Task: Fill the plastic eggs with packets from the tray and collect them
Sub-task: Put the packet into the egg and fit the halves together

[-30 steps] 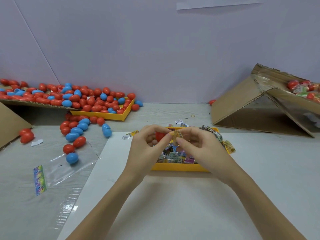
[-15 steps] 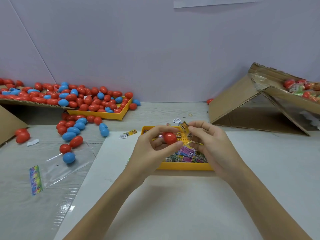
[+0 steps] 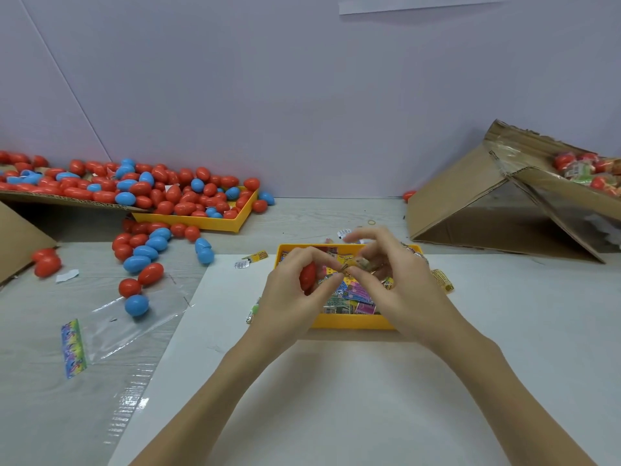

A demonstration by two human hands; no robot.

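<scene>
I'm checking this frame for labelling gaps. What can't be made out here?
Head view only:
- Red egg: mostly covered by the left hand; open or closed is unclear.
- Packet: blurred, pinched by the right hand; print unreadable.
- Packet tray: middle hidden behind both hands.
- Box of filled eggs: cut off by the right edge.

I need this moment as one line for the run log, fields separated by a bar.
left hand: holds red egg | right hand: pinches packet | place: above yellow tray | stage: filling
</scene>
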